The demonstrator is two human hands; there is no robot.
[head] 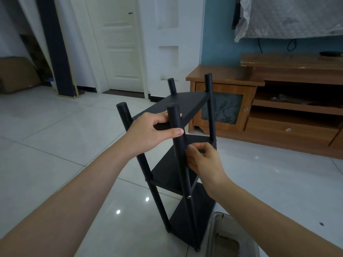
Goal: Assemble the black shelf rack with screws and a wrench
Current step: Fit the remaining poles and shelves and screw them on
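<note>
The black shelf rack (178,175) stands upright on the tiled floor, with round posts and several flat boards. My left hand (148,132) grips the near edge of the top board (183,104), thumb lying across the front post (176,127). My right hand (204,162) is lower, fingers curled at the front post where the second board (170,167) meets it; what it pinches is hidden. A silver screw head (189,197) shows on the front post below. No wrench is visible.
A wooden TV cabinet (259,108) runs along the blue wall on the right, close behind the rack. A metal tray (213,238) lies at the bottom edge by the rack's foot. A small dark speck (321,224) lies on the floor at right. White doors stand behind.
</note>
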